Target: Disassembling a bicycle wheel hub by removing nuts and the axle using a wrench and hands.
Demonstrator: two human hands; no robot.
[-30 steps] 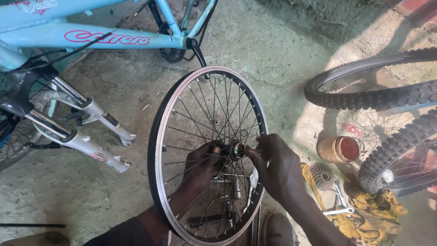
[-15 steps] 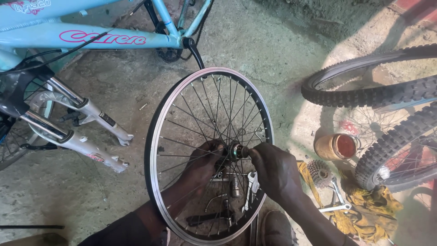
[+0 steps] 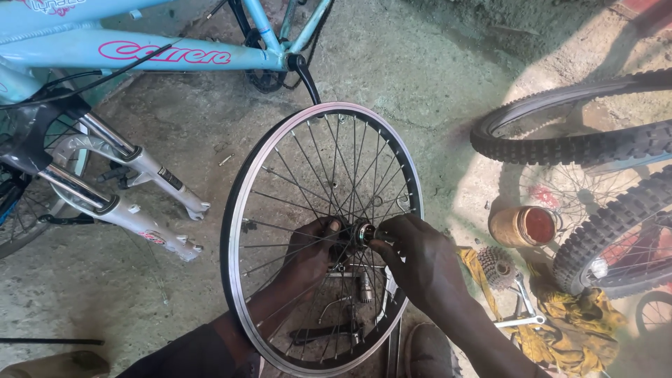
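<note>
Underfoot, rough grey concrete floor (image 3: 434,105), stained and dusty, shaded at left and sunlit at the right edge of the frame. No walls in view, only ground crowded with cycle parts. Across the top left, a pale blue bicycle frame (image 3: 140,52) with its suspension fork (image 3: 119,189) slanting down toward the centre. At right, knobbly black tyres (image 3: 581,147) on spoked wheels; below them a rusty brown tin (image 3: 521,225), a cog cassette (image 3: 495,266), a metal spanner (image 3: 521,308) and a crumpled yellow rag (image 3: 581,329).

In the lower centre, a bare spoked wheel (image 3: 234,238), tyreless, standing upright on edge, its face turned toward the camera. Seen as an oval, long axis running from the upper right of the frame toward the lower left. Axle pointing roughly out at the viewer, hub (image 3: 364,233) at the middle.

Left hand (image 3: 315,248) behind the spokes, fingers curled shut around the hub side. Right hand (image 3: 420,262) in front, fingertips pinched together on the hub end. Both touching the hub, just beside each other.
</note>
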